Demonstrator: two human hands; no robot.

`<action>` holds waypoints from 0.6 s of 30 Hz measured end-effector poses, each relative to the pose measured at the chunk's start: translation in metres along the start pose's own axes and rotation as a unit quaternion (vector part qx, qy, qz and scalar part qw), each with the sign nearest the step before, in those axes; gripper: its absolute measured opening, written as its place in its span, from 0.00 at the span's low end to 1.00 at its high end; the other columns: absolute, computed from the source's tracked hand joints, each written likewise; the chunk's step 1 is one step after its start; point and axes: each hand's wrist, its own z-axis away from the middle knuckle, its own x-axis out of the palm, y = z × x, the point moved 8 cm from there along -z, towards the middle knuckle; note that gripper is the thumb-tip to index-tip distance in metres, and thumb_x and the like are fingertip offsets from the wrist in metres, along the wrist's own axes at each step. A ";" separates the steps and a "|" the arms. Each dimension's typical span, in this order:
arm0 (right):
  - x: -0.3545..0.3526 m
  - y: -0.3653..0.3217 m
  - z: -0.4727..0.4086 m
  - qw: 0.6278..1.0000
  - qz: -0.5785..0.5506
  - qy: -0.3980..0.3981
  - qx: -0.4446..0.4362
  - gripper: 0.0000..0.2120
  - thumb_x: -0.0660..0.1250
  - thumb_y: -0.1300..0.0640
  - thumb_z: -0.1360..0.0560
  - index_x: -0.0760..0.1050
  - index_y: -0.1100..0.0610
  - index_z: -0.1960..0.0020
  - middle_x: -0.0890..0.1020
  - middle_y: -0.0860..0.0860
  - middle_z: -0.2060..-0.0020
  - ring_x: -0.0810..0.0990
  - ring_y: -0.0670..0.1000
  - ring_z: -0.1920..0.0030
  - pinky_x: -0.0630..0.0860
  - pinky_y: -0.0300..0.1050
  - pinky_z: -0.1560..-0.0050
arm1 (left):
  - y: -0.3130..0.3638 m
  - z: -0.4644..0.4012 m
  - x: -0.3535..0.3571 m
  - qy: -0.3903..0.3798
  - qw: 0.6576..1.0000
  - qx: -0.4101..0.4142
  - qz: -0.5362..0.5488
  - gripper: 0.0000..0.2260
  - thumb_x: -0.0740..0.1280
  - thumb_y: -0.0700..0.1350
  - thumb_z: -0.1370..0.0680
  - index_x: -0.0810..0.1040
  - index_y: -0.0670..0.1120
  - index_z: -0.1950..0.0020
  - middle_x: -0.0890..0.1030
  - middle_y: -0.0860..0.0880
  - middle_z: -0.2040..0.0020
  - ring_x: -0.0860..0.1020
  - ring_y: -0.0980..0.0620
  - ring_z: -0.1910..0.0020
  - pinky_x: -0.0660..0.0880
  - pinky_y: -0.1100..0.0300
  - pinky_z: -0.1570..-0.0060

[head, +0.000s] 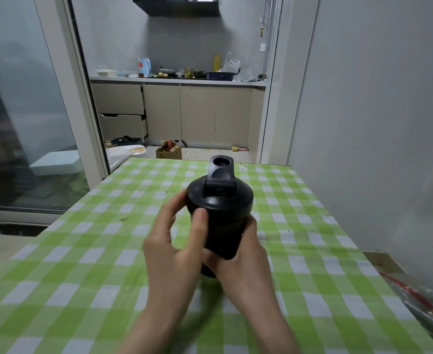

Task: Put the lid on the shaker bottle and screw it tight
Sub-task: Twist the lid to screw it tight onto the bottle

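A black shaker bottle [223, 233] is held above the table with the green and white checked cloth [82, 264], tilted away from me. Its black lid [219, 198] sits on the bottle's mouth, and the flip cap on the lid stands open, pointing away. My left hand [177, 241] grips the lid's rim, thumb on the near edge and fingers on the left side. My right hand [241, 251] wraps around the bottle's lower body from the right and underneath. The bottle's base is hidden behind my hands.
A grey wall runs along the table's right side. A crinkled plastic bag [425, 302] lies at the table's right edge. Beyond the far edge a doorway opens onto a kitchen with cabinets [179, 113] and a cluttered counter. A glass sliding door stands on the left.
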 end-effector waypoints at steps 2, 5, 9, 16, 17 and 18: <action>0.000 0.000 -0.001 1.000 0.011 -0.004 0.002 0.35 0.74 0.48 0.38 0.60 0.45 0.37 0.82 0.48 0.49 0.82 0.51 0.52 0.80 0.51 0.54 | 0.001 0.001 0.011 -0.031 0.998 -0.022 -0.041 0.30 0.67 0.61 0.34 0.72 0.51 0.35 0.78 0.61 0.41 0.73 0.66 0.40 0.68 0.73 0.43; 0.000 -0.001 -0.002 1.000 0.021 -0.003 0.000 0.35 0.74 0.48 0.37 0.60 0.47 0.35 0.82 0.49 0.49 0.82 0.54 0.52 0.80 0.52 0.54 | -0.002 -0.009 0.023 -0.060 0.994 -0.071 -0.047 0.37 0.71 0.61 0.39 0.69 0.51 0.33 0.77 0.62 0.42 0.72 0.72 0.44 0.66 0.82 0.53; 0.000 -0.002 -0.001 1.000 0.011 0.001 -0.004 0.38 0.76 0.46 0.38 0.60 0.46 0.35 0.81 0.46 0.46 0.81 0.51 0.49 0.80 0.52 0.51 | -0.007 -0.026 0.029 -0.088 0.991 -0.098 -0.018 0.30 0.72 0.60 0.40 0.74 0.52 0.40 0.81 0.59 0.49 0.78 0.68 0.51 0.74 0.72 0.54; -0.001 -0.003 0.000 1.000 0.009 0.000 -0.024 0.43 0.76 0.50 0.37 0.57 0.48 0.29 0.77 0.46 0.38 0.76 0.50 0.40 0.76 0.51 0.41 | -0.024 -0.044 0.039 -0.237 0.955 -0.129 0.121 0.13 0.66 0.54 0.28 0.82 0.52 0.46 0.86 0.52 0.51 0.82 0.55 0.48 0.75 0.66 0.53; -0.001 -0.004 0.000 1.000 0.009 0.001 -0.026 0.43 0.76 0.49 0.37 0.57 0.48 0.28 0.76 0.45 0.37 0.76 0.50 0.39 0.76 0.51 0.40 | -0.025 -0.044 0.042 -0.262 0.943 -0.149 0.140 0.16 0.66 0.56 0.28 0.81 0.50 0.45 0.85 0.50 0.49 0.81 0.52 0.47 0.76 0.64 0.51; -0.001 -0.004 0.000 1.000 0.009 0.001 -0.027 0.44 0.76 0.49 0.37 0.57 0.47 0.28 0.76 0.45 0.37 0.75 0.49 0.38 0.75 0.51 0.39 | -0.026 -0.044 0.043 -0.276 0.936 -0.164 0.148 0.19 0.65 0.58 0.29 0.81 0.49 0.44 0.85 0.49 0.48 0.81 0.51 0.45 0.76 0.62 0.50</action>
